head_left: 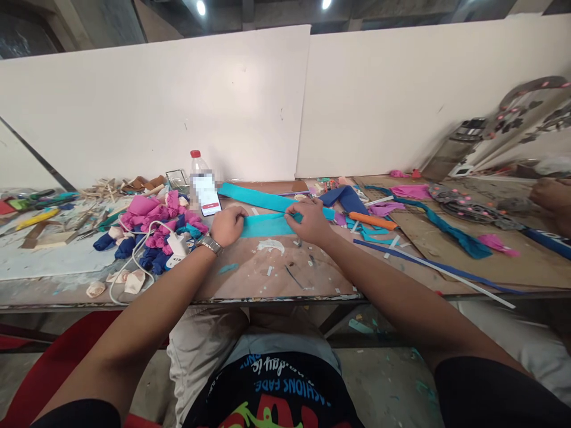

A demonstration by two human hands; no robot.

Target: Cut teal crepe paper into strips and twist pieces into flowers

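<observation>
A light turquoise strip (266, 227), thin enough to look like crepe paper or cloth, lies across the table in front of me. My left hand (228, 226), with a metal watch on its wrist, pinches the strip's left end. At its upper right edge, the thumb and forefinger of my right hand (309, 220) close on the same strip. Part of that edge looks folded over between the hands. Just behind lies a second, brighter turquoise strip (254, 195), passing beneath my right hand. A lit phone (207, 194) leans against a red-capped bottle (195, 156) beyond my left hand.
Left of me, pink and blue rolled bundles (154, 214) lie with a white cable and plug (176, 246). An orange-handled tool (372, 220), a dark blue strip (343, 199) and a long white strip (450, 270) lie rightward. Another person's hand (551, 199) shows far right.
</observation>
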